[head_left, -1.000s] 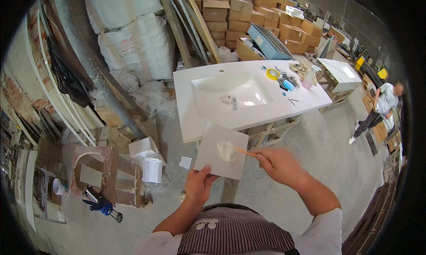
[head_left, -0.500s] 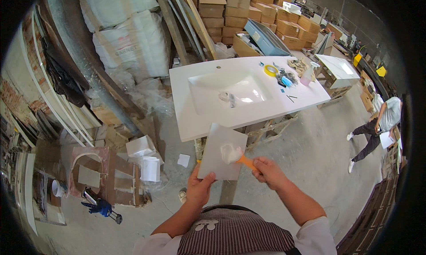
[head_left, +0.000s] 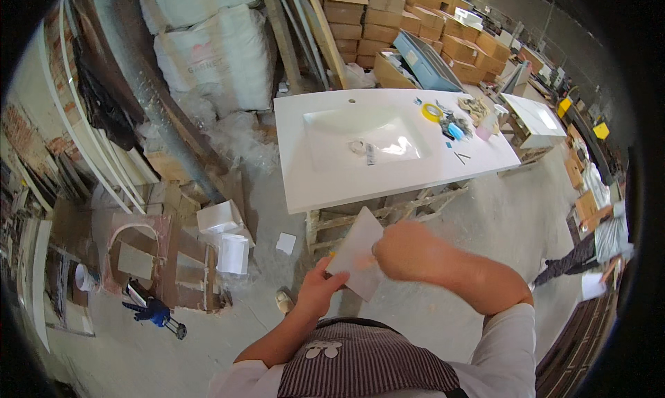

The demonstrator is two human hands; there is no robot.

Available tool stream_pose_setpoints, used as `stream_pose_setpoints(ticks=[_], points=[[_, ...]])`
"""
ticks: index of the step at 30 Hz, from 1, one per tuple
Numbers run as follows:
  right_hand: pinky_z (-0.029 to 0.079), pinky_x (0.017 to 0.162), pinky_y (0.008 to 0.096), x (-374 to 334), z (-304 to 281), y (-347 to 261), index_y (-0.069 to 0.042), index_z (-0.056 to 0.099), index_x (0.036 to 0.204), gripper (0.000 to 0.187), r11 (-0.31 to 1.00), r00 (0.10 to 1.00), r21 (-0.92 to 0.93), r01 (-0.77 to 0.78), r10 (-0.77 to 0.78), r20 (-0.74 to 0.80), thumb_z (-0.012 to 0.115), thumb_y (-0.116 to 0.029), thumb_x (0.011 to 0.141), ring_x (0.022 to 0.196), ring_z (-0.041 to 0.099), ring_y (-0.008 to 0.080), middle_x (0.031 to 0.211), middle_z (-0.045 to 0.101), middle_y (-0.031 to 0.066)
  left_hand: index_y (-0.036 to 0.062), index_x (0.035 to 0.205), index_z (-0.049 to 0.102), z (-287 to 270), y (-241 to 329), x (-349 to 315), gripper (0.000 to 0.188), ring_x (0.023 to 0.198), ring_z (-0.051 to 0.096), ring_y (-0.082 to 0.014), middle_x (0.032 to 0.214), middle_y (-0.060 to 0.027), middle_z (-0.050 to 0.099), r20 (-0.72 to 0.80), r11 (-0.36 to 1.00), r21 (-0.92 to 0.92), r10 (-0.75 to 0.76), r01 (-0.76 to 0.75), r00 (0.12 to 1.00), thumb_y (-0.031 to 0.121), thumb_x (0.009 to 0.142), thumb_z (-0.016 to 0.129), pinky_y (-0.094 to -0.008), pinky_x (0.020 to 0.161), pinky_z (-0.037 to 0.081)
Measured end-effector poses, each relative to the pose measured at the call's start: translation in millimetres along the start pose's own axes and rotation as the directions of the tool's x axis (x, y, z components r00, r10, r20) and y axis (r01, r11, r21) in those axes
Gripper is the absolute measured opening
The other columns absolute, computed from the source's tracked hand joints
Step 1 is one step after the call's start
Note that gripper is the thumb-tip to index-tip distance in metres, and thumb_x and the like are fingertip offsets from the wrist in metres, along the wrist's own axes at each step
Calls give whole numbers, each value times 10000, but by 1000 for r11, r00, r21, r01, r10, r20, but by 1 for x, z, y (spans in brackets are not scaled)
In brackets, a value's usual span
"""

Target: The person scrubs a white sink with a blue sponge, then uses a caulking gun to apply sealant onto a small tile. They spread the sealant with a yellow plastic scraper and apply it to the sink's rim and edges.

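Observation:
My left hand (head_left: pixel 318 288) grips the lower left edge of a thin flat light-grey board (head_left: pixel 358 235), which is held tilted in front of my apron. My right hand (head_left: pixel 409 252), a little blurred, is closed at the board's right edge. It holds the orange-handled putty knife seen half a second ago; the knife is now mostly hidden behind my fist and the board's surface. Any paste on the board is hard to make out now. Just beyond the board stands a white washbasin top (head_left: pixel 294 162) with a recessed bowl, resting on a wooden trestle (head_left: pixel 322 225).
On the washbasin top's right end lie yellow tape (head_left: pixel 431 112), a blue-and-dark crumpled bundle (head_left: pixel 455 130) and a spray bottle (head_left: pixel 487 123). Cardboard boxes (head_left: pixel 381 13) are stacked behind. A caulking gun (head_left: pixel 158 313) is at lower left. Another person (head_left: pixel 609 235) is at the right.
My right hand has moved left and up against the board, hiding the putty knife. The board has turned more edge-on. The other person at the right has moved lower and further right in view.

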State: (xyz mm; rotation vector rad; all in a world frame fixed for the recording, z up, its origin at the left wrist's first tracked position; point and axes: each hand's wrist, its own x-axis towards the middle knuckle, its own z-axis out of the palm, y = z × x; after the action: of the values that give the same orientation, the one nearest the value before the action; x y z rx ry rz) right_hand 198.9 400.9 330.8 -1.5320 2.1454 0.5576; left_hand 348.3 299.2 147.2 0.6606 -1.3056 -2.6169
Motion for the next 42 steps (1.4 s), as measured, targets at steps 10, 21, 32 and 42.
stream_pose_setpoints(ticks=[10,21,32,42], points=[[489,698,429,-26,8,-4,-95,640,1111,294,953,844,284,102,68,-532,618,-136,820,823,596,325,877,574,138,-13,1320,433,-12,18,-4,466,1123,587,-297,1251,-147,569,-29,823,-563,77,-80,997,105,879,523,-460,933,511],[498,749,433,-19,23,22,-111,621,1179,341,958,885,268,104,34,-465,595,-101,839,878,603,341,914,572,147,7,1368,361,-9,15,-4,549,1140,570,-302,1288,-161,527,-38,874,-474,101,-107,994,104,855,531,-461,919,513],[508,752,409,-9,22,19,-124,630,1181,343,919,830,346,189,39,-556,618,-98,840,839,610,319,942,586,118,-28,1297,451,-9,17,-2,442,1084,605,-311,1210,-164,592,-67,855,-504,106,-125,992,20,863,515,-489,928,506],[502,745,409,3,29,29,-118,628,1176,327,946,896,317,65,85,-436,606,-100,850,872,608,323,957,590,127,13,1367,384,-9,16,8,475,1169,544,-293,1317,-154,509,-43,871,-478,105,-113,993,253,966,466,-464,953,485]])
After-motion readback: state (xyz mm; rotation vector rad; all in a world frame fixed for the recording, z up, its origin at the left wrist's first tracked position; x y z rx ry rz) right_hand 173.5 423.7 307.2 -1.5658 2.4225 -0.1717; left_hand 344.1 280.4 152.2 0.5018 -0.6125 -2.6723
